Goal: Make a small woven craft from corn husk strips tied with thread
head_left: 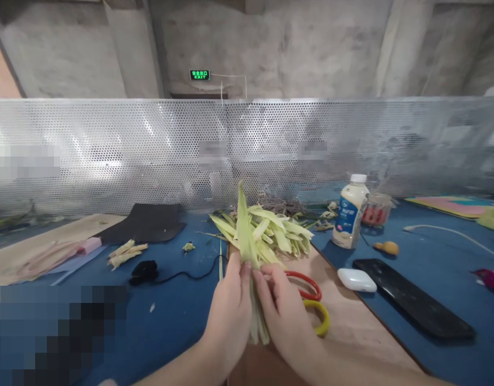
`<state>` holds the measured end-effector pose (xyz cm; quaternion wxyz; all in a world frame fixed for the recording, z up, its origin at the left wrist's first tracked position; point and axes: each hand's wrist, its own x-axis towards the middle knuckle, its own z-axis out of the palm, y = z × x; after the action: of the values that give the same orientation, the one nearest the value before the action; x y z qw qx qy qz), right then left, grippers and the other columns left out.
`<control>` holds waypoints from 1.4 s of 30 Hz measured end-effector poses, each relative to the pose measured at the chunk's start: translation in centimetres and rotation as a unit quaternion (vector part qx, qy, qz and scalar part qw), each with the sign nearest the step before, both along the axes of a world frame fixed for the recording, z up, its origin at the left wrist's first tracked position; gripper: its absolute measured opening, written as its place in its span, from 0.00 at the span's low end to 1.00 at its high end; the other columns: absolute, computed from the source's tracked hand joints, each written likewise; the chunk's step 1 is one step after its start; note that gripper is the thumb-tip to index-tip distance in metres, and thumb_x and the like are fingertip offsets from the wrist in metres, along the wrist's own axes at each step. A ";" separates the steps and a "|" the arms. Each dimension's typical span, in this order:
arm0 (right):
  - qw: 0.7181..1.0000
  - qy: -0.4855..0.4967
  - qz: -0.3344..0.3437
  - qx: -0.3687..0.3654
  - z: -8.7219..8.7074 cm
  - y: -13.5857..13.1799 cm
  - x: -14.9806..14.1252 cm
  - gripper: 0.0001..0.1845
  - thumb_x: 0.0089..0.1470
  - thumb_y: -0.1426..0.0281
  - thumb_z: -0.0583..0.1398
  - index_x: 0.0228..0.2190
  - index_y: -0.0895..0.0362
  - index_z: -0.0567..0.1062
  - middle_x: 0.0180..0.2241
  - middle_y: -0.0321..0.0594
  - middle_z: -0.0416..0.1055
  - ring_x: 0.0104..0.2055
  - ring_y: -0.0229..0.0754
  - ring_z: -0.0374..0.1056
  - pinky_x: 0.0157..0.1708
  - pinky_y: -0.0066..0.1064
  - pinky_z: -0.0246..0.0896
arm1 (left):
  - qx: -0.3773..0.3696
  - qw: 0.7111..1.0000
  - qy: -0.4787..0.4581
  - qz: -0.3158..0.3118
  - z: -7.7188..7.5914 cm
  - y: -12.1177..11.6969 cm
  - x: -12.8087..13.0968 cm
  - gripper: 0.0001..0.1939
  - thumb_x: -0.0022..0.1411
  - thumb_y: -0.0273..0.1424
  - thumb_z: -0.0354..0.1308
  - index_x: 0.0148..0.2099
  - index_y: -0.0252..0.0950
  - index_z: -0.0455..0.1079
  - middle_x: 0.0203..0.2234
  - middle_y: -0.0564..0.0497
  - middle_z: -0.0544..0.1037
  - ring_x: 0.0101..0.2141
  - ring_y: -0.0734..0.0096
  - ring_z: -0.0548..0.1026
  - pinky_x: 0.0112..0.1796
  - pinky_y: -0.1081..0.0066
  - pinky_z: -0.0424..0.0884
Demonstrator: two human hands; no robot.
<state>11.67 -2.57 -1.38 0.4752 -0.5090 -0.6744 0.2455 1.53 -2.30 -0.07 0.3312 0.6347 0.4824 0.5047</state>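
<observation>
A long pale-green corn husk (245,230) stands pointed end up between my two hands, its split lower strips hanging below my fingers. My left hand (229,300) is closed on its left side, thumb against the front. From the right, my right hand (285,303) pinches the same husk, thumb near the other thumb. Behind them lies a heap of loose corn husks (281,230) on a wooden board (359,332). Scissors with one red and one yellow handle loop (321,319) lie beside my right hand, their blades hidden.
Right of the board are a white-capped bottle (349,214), a white earphone case (356,280), a black phone (415,300) and a small gourd (387,248). To the left lie black cord (145,272), husk pieces (128,253) and black sheet (144,225). A perforated metal divider (150,155) stands behind.
</observation>
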 end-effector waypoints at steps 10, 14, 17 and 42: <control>1.000 0.025 -0.002 0.001 -0.3 -0.1 0.1 0.15 0.57 0.58 0.47 0.29 0.55 0.63 0.19 0.33 0.62 0.23 0.37 0.61 0.20 0.25 0.55 | 0.013 0.999 -0.028 -0.012 0.0 0.1 -0.1 0.08 0.62 0.36 0.41 0.39 0.39 0.57 0.27 0.53 0.70 0.28 0.71 0.70 0.30 0.72 0.65; 0.999 0.038 0.005 -0.015 -0.5 -0.1 0.1 0.15 0.56 0.58 0.47 0.29 0.55 0.63 0.19 0.33 0.61 0.23 0.37 0.61 0.20 0.25 0.54 | 0.013 0.999 -0.034 -0.005 0.2 0.0 -0.1 0.08 0.62 0.36 0.42 0.37 0.38 0.57 0.29 0.52 0.70 0.31 0.70 0.71 0.33 0.71 0.64; 0.999 0.043 0.014 -0.020 -0.6 0.0 0.2 0.15 0.56 0.58 0.47 0.29 0.55 0.63 0.20 0.33 0.61 0.23 0.36 0.61 0.21 0.25 0.55 | 0.008 0.999 -0.038 -0.001 0.2 0.1 -0.1 0.08 0.62 0.36 0.42 0.36 0.38 0.57 0.29 0.53 0.70 0.30 0.70 0.70 0.33 0.71 0.64; 0.997 0.034 0.073 -0.001 0.1 0.9 1.1 0.12 0.55 0.62 0.50 0.28 0.57 0.66 0.19 0.32 0.60 0.23 0.34 0.58 0.23 0.23 0.54 | 0.008 0.998 -0.057 -0.033 0.3 0.7 -1.0 0.09 0.61 0.36 0.44 0.35 0.37 0.60 0.33 0.50 0.74 0.35 0.68 0.71 0.38 0.71 0.64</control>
<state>12.76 -1.71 -1.25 0.4786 -0.4503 -0.6928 0.2971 0.54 -1.57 0.20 0.3693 0.6235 0.4371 0.5327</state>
